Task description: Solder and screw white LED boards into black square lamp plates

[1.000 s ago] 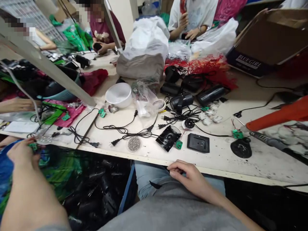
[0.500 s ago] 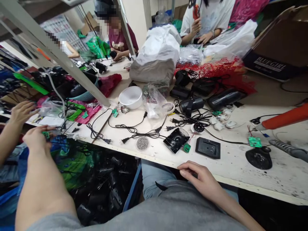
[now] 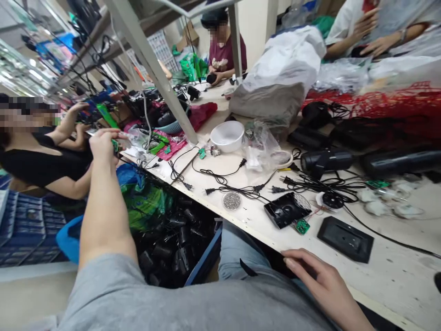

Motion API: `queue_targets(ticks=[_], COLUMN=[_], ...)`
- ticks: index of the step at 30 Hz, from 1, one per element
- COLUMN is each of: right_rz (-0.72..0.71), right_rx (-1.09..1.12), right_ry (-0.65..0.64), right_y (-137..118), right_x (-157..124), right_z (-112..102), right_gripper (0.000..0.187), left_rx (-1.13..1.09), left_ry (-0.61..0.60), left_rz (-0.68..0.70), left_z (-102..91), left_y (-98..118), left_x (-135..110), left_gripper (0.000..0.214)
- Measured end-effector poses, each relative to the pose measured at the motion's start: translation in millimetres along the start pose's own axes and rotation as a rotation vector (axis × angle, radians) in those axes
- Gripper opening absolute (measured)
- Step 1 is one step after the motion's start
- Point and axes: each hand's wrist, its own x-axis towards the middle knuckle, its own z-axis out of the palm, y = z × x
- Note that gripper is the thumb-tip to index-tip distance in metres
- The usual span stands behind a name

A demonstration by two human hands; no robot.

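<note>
The left hand (image 3: 103, 145) is stretched far out toward the left-centre of the frame, fingers closed in a pinch on a small green board (image 3: 115, 146). It hangs past the corner of the bench (image 3: 396, 276), with nothing under it but a green bag (image 3: 144, 202) and a bin of black parts (image 3: 172, 230). If the pinch loosens, the board probably drops among those dark parts, where it would be hard to find. The grip looks light and only at the fingertips, so a small knock could do it. A co-worker's hand (image 3: 77, 108) is raised just beside, at the left of the frame, and a brush between the two seems possible. Thin wires may trail from the board, though I cannot tell; if so, they could snag on the loose black cords (image 3: 223, 177) near the bench edge and drag them, perhaps tipping the little dish of metal bits (image 3: 231, 200).

The right hand (image 3: 322, 282) lies loosely open at the lower right, on the lap against the bench edge, gripping nothing, so it gives no support to the reach.

The board itself is tiny and bright green, mostly hidden by the fingers. Only one edge shows, too small to make out parts on it. A similar green board (image 3: 302, 226) lies beside a black casing (image 3: 286, 209) at centre right.
</note>
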Motion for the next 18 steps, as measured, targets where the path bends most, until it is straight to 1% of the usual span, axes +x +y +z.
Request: queue_targets(ticks=[2,5,7,9,10,12,13,14,15,17,18], right_rz=[0.010,0.022,-0.008,-0.071,-0.106,-0.169,-0.185,-0.205,-0.244,-0.305,-0.325], right_rx=[0.011,0.015,-0.002,-0.029,-0.040,-0.017,0.029,0.128,0.256,0.418,0.486], right_ry=[-0.003,-0.043,-0.034,0.029,0.076,0.155,0.191,0.203,0.241,0.197,0.172], right_y=[-3,-8,-9,-10,-12,-21,-28,-35,-43,-60,-67], right_x=[-1,-1,3,12,19,37,48,59,70,89,97], right_z=[-3,-11,-18,-27,-31,-40,-44,-49,-53,-63,-66], right_gripper=[0.049,0.047,0.047,0.047,0.047,0.047,0.046,0.050,0.058,0.084,0.097], left_rx=[-0.123,-0.172,-0.144,-0.097,-0.058,0.036,0.055,0.052,0.039,-0.003,-0.014], left_ry=[-0.017,-0.136,-0.236,-0.366,-0.388,-0.517,-0.595,-0.676,-0.756,-0.917,-1.000], left_rz=[0.018,0.133,0.249,0.398,0.483,0.625,0.675,0.722,0.766,0.850,0.887], left_z=[-9.6,-25.1,-34.5,-40.0,-40.6,-36.7,-32.3,-26.4,-19.3,-2.2,7.5], left_y=[23,73,112,150,168,202,218,232,246,270,280], left_x=[2,-10,-26,-47,-58,-81,-91,-101,-111,-131,-141], left_gripper=[0.014,0.019,0.023,0.025,0.028,0.041,0.043,0.041,0.036,0.021,0.017])
